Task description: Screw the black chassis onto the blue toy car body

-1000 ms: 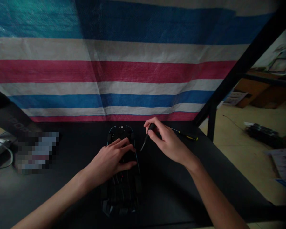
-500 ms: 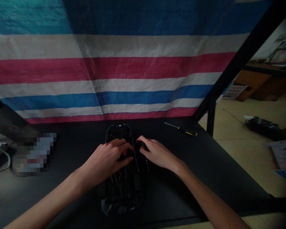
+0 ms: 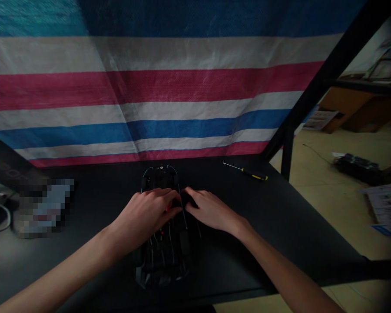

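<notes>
In the lower middle of the frame a black toy car chassis lies lengthwise on the dark worktop, one end toward the striped tarp at the top of the frame and the other toward the lower edge, so that its open insides, with thin wires and a small red spot, face up at the person. The left hand lies palm down across the upper middle of the chassis, fingers spread and pressed onto it rather than curled round anything; laid this way it seems to pin the body flat so that it will not slide on the smooth surface. The right hand comes in from the right and its fingertips meet the right edge of the chassis, just beside the left hand's fingers. A thin dark rod shows below its fingers, possibly the shaft of a small tool lying under the hand, but in the dim light I cannot tell whether the fingers grip it or merely rest over it. A yellow-handled screwdriver lies by itself toward the upper right of the worktop, well apart from both hands, near the black frame post. At the left edge sits a blurred-out patch beside a white cable.
</notes>
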`<state>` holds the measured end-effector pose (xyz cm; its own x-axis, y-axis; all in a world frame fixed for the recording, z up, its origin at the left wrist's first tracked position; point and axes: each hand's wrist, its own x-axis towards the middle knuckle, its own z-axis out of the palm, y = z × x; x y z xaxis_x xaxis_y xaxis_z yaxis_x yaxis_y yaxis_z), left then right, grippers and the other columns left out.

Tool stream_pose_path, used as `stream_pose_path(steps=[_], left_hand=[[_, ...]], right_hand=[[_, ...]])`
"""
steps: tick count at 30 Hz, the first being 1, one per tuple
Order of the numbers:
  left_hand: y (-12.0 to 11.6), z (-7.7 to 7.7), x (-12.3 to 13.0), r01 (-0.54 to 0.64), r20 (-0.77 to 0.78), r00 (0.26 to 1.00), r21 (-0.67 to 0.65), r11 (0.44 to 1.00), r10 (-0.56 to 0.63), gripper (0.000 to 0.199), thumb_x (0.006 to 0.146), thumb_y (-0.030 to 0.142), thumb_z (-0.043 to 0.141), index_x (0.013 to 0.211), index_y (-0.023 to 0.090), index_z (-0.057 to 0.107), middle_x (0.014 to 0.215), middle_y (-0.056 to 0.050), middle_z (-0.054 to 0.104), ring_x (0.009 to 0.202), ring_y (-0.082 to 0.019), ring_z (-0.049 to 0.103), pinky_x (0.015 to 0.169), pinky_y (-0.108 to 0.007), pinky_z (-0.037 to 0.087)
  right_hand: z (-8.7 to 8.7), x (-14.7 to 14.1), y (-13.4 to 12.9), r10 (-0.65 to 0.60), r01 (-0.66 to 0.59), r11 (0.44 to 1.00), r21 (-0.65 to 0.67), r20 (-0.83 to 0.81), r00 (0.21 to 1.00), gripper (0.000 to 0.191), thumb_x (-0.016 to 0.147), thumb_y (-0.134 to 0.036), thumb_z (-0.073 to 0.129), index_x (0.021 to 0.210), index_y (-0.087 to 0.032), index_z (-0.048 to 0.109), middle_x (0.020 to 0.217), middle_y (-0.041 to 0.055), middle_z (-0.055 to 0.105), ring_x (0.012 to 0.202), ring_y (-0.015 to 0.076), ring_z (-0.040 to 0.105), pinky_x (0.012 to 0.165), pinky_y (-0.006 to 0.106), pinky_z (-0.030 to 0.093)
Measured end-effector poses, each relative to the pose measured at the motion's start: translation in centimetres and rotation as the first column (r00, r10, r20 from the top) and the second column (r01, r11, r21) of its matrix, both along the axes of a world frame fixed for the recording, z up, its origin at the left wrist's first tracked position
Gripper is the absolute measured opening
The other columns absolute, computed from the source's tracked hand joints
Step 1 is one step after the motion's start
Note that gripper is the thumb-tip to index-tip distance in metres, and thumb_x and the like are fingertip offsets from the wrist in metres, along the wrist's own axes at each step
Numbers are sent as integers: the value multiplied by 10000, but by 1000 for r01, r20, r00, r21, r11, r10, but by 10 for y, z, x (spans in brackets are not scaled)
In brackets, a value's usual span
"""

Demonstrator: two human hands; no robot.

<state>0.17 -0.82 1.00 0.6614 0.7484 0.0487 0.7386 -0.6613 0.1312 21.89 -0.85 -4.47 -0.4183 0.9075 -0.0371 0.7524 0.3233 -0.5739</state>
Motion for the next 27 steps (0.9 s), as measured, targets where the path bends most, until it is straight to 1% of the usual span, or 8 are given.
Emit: stream_pose_path(steps=[4,6,10,14,16,21,24,27], left_hand=[[0,-4,1,-16,-1,1000,-8,1000,16,233,1019,430,583,1204,311,658,1026,3,729,862,-202,719,622,-275,446],[-1,-4,0,-17,-1,1000,-19,1000,17,231,1023,426,576,1207,315,658,996,5,720,846,-192,714,619,-270,441],[1,0,1,-9,11,1000,-54,999,10,227,1025,418,565,1202,307,655,965,8,711,799,-181,702,600,-265,426],[6,4,3,-1,-12,1000,-112,994,0,220,1007,420,591,1168,286,656,925,9,725,739,-187,697,582,-275,421],[9,4,5,27,-22,999,-114,993,-29,220,1010,410,586,1163,264,647,960,-8,737,761,-197,710,600,-283,440],[15,6,8,126,-53,990,-131,983,-133,196,1024,350,570,1129,191,612,1117,-83,734,935,-252,737,737,-334,517],[18,9,9,143,-74,984,-198,970,-160,191,1019,333,579,1131,180,603,1122,-95,738,944,-255,739,753,-341,524],[20,13,10,149,-72,983,-236,960,-170,195,1021,336,577,1137,180,597,1107,-91,745,935,-247,741,750,-334,518]], right_hand=[[-1,0,-1,0,0,1000,1,19,1000,288,997,-304,475,1235,-197,597,1095,118,756,1028,296,741,808,336,474],[-3,-1,-1,-2,2,1000,5,20,1000,304,997,-306,470,1248,-186,594,1110,129,752,1058,303,733,822,342,478],[-6,-1,-1,0,-1,1000,11,21,1000,318,998,-309,470,1265,-186,591,1203,144,732,1153,308,701,882,352,479],[-6,0,0,12,-13,1000,11,28,1000,274,1001,-292,471,1229,-198,590,1159,129,742,1104,296,719,879,352,476],[-5,0,0,21,-21,1000,11,27,999,242,1002,-283,471,1198,-203,588,1117,114,749,1073,291,727,868,348,472],[-5,0,1,33,-33,999,16,32,999,211,1002,-272,466,1164,-204,583,1106,105,746,1052,282,728,861,340,464],[-5,0,1,41,-41,999,14,38,998,218,1001,-272,459,1157,-194,590,1099,111,745,1041,287,729,869,352,468],[-7,-1,1,45,-46,999,16,37,998,256,1006,-275,452,1200,-185,591,1160,122,736,1109,289,710,917,361,470]])
